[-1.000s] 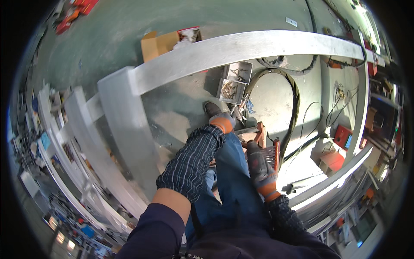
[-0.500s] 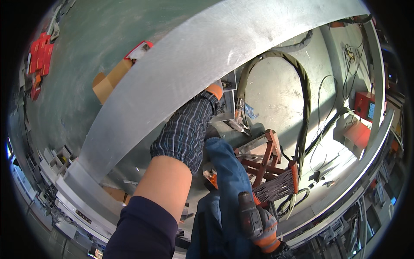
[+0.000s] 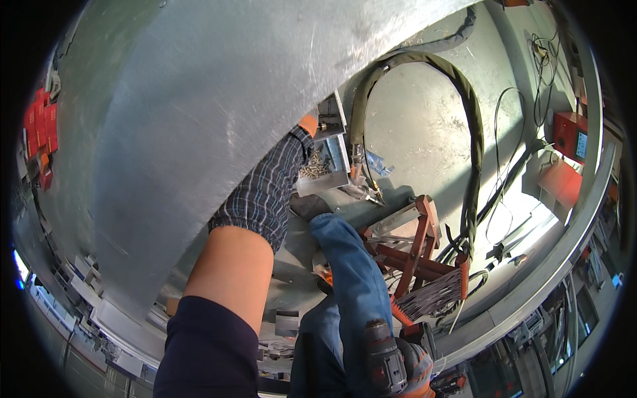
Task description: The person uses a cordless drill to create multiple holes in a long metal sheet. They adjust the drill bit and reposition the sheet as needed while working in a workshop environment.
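A patterned sleeve covers my left forearm, which reaches forward past the edge of a large grey metal panel (image 3: 199,99). Of my left hand (image 3: 309,124) only the orange glove cuff shows; the panel hides its fingers. Next to that wrist is an open metal bin of small screws (image 3: 317,166), with a second metal bin (image 3: 330,117) just beyond it. Down at the lower right, beside my thigh, my gloved right hand (image 3: 418,366) is closed around a dark cordless drill (image 3: 385,358), its chuck pointing forward.
A thick sleeved cable (image 3: 472,126) loops across the floor on the right. Nearer stands a reddish-brown metal stand (image 3: 418,255) with a bundle of thin rods (image 3: 434,292). A red box with a screen (image 3: 569,138) is at far right. Red cartons (image 3: 41,126) are stacked far left.
The panel now fills more of the upper left, and my left arm has shifted left in the view. The bin of screws has come into sight. The drill stays in my right hand, lower in view.
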Demonstrator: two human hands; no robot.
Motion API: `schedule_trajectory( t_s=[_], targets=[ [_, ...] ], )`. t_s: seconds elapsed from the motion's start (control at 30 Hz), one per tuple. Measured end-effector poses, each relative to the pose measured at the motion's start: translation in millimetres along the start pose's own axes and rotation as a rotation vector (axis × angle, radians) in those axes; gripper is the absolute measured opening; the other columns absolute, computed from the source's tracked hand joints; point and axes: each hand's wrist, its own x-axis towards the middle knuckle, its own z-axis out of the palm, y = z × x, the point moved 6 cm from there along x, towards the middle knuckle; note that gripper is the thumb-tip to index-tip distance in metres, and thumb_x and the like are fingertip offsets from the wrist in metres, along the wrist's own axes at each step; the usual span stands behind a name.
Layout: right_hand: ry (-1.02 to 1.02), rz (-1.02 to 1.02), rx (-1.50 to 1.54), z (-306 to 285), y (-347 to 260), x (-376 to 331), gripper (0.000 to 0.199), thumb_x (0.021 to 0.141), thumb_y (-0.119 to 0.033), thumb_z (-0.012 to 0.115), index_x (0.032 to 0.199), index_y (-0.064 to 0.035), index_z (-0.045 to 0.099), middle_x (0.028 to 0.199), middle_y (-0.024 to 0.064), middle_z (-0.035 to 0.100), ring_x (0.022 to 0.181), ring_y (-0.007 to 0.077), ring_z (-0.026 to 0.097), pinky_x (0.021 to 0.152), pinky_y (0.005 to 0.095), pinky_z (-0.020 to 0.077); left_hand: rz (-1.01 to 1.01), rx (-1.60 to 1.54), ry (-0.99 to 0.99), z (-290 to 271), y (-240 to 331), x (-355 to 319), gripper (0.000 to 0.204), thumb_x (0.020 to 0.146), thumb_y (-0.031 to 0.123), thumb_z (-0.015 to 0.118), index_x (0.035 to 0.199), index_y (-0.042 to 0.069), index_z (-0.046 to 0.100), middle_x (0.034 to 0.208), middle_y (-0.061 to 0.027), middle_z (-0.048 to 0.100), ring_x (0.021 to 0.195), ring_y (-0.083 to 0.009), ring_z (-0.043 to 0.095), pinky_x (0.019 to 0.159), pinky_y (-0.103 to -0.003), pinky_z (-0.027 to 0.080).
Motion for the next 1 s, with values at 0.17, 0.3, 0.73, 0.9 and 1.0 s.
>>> schedule_trajectory(
  t_s=[0.17, 0.3, 0.73, 0.9, 1.0],
  targets=[
    [-0.070, -0.024, -0.109, 2, 1, 2, 0.050, 0.087, -0.036, 0.077, 0.124, -0.0022, 0.071, 0.095, 0.0194, 0.073, 0.086, 0.0412, 0.072, 0.075, 0.0503, 0.0574, -0.094, -0.172, -0.028, -54, 6, -54, 0.027, 0.100, 0.019, 0.058, 0.114, 0.009, 0.078, 0.112, -0.0155, 0.081, 0.100, -0.0335, 0.078, 0.082, -0.047, 0.062],
    [-0.001, 0.081, -0.116, -5, -12, 8, 0.068, 0.090, -0.037, 0.077, 0.139, 0.0067, 0.061, 0.102, 0.0226, 0.073, 0.088, 0.0380, 0.073, 0.073, 0.0468, 0.0572, -0.239, -0.520, -0.136, -109, 10, -148, 0.031, 0.099, 0.023, 0.058, 0.123, 0.008, 0.071, 0.116, -0.0182, 0.079, 0.105, -0.0366, 0.077, 0.088, -0.049, 0.062],
    [-0.129, -0.286, -0.132, -75, -80, -52, 0.078, 0.088, -0.046, 0.078, 0.155, -0.0136, 0.054, 0.122, 0.0175, 0.071, 0.112, 0.0395, 0.069, 0.096, 0.0458, 0.0555, -0.352, -1.866, -0.104, -216, 13, -534, 0.031, 0.108, 0.011, 0.066, 0.138, 0.004, 0.061, 0.122, -0.0106, 0.072, 0.105, -0.0224, 0.070, 0.093, -0.039, 0.059],
    [-0.026, -0.738, -0.006, -100, -157, -136, 0.079, 0.089, -0.045, 0.077, 0.154, -0.0090, 0.053, 0.120, 0.0192, 0.071, 0.111, 0.0399, 0.069, 0.096, 0.0464, 0.0557, -0.580, -2.489, 0.340, -391, -36, -635, 0.024, 0.110, 0.026, 0.065, 0.128, 0.010, 0.063, 0.119, -0.0088, 0.070, 0.107, -0.0235, 0.070, 0.095, -0.042, 0.060],
    [-0.140, -0.791, -0.084, -93, -197, -192, 0.075, 0.083, -0.042, 0.076, 0.146, -0.0053, 0.058, 0.112, 0.0184, 0.067, 0.104, 0.0387, 0.068, 0.092, 0.0468, 0.0554, -0.296, -2.593, 0.484, -465, -50, -673, 0.029, 0.111, 0.035, 0.063, 0.125, 0.009, 0.063, 0.115, -0.0062, 0.069, 0.105, -0.0220, 0.067, 0.098, -0.040, 0.058]
  ],
)
